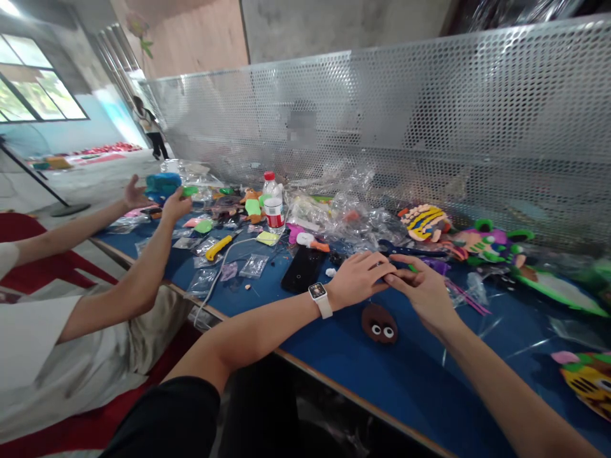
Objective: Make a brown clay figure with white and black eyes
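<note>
My left hand (360, 278), with a white watch (319, 299) at its wrist, reaches over the blue table with its fingers together. Its fingertips meet those of my right hand (422, 289), whose thumb and fingers are pinched. Whatever lies between the fingertips is too small or hidden to make out; a bit of green shows by the right fingers. Just below the hands, a brown oval piece (379, 323) with two googly eyes lies on the table. Behind them are dark blue scissors (413, 250). Left of my left hand lies a black phone (301, 270).
A person at the left holds a blue clay piece (163, 186). On the table (344, 375) stand a red-capped bottle (273, 203), a yellow cutter (218, 248), clear bags and a white cable. Colourful clay figures (424, 222) line the perforated metal screen (477, 127).
</note>
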A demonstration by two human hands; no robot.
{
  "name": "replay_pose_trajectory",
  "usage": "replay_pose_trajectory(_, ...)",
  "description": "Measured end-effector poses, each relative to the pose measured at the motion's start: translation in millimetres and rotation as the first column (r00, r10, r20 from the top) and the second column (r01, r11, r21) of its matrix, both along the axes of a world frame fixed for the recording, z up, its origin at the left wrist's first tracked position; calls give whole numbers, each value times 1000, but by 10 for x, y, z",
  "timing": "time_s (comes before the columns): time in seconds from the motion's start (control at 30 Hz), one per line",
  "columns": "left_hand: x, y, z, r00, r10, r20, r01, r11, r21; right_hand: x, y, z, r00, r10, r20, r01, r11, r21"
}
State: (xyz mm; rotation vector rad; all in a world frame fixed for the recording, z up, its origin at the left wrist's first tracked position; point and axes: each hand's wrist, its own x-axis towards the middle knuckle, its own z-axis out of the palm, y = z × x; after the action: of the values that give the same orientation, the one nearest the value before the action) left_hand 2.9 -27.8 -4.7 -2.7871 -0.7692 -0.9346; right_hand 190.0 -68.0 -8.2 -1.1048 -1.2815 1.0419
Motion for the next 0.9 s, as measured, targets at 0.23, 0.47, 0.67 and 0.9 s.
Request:
replay_pose_trajectory(0.23, -36, 27, -18, 999, -35, 28, 36, 998, -46, -15, 33, -113, 999, 46, -30, -46, 999, -22)
replay_pose_trajectory(0.47, -35, 60, -32, 997, -53, 60, 59, 993, -103, 48, 59, -105, 994, 89, -56, -92, 994, -59)
replay_pose_trajectory(0.67, -19, 87, -90, 988, -68, 139, 88, 985, -148, 124, 69, -53, 1000, 24, -7, -24, 999, -21)
replay_pose_trajectory(0.9, -44, 103, -52, 977, -66, 205, 96, 985, -141, 136, 88, -20, 1000, -10, 12, 10, 1000, -2)
